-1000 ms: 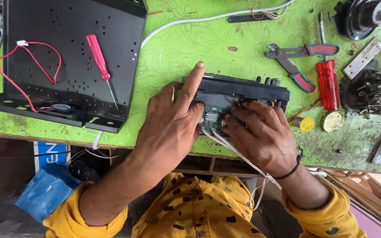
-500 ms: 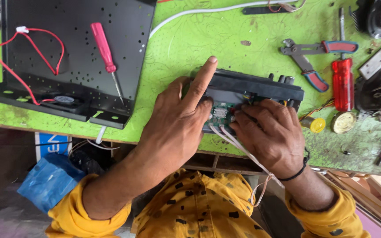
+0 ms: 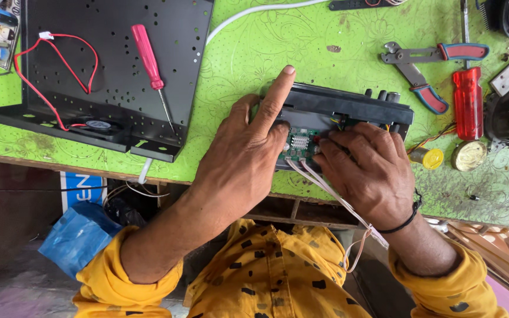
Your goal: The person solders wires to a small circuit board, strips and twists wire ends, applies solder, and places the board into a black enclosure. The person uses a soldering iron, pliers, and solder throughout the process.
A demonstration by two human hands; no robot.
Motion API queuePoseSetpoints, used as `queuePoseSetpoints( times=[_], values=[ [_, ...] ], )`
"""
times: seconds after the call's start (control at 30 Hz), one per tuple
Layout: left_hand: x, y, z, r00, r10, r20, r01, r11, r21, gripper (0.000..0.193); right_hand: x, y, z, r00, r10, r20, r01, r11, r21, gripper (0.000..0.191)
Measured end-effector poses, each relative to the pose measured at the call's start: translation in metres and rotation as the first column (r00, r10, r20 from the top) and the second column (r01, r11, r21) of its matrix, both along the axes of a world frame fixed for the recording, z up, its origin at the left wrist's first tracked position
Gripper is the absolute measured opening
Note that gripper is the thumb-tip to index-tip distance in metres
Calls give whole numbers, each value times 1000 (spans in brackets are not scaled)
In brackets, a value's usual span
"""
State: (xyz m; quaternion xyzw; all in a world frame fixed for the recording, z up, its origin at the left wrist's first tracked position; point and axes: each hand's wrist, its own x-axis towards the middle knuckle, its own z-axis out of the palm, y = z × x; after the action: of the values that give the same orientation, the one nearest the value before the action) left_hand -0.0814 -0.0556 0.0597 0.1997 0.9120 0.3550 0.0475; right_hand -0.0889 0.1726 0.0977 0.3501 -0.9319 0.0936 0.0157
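Black front panel [image 3: 349, 106], green circuit board [image 3: 301, 143] exposed, both hands gripping

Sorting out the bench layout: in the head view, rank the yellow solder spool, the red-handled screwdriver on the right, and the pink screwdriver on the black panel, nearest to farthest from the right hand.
1. Yellow solder spool: just beside the right hand, on its outer side.
2. Red-handled screwdriver: farther out, beyond the spool, next to the pliers.
3. Pink screwdriver: far across on the black panel, past the left hand.
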Motion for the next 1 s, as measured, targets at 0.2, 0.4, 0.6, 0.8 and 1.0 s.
queuePoseSetpoints(
  times=[0.2,0.4,0.6,0.8,1.0],
  values=[
    [1,1,-2,1000,5,-24,-4,1000,4,15,-1,0,1,1000,6,14,-6,1000,-7,28],
    [1,2,-4,999,21,-31,-21,1000,15,17,-4,1,4,998,15,62,-12,999,-45,28],
    [8,8,-15,993,86,-79,-82,996,46,32,-4,2,2,993,-6,117,16,996,-89,29],
    [13,-4,-40,987,75,-142,-48,982,181,43,-5,11,11,964,-6,264,63,976,-207,24],
    [23,-16,-41,980,142,-141,-79,921,381,34,4,4,14,984,32,176,5,979,-206,21]
  ],
)
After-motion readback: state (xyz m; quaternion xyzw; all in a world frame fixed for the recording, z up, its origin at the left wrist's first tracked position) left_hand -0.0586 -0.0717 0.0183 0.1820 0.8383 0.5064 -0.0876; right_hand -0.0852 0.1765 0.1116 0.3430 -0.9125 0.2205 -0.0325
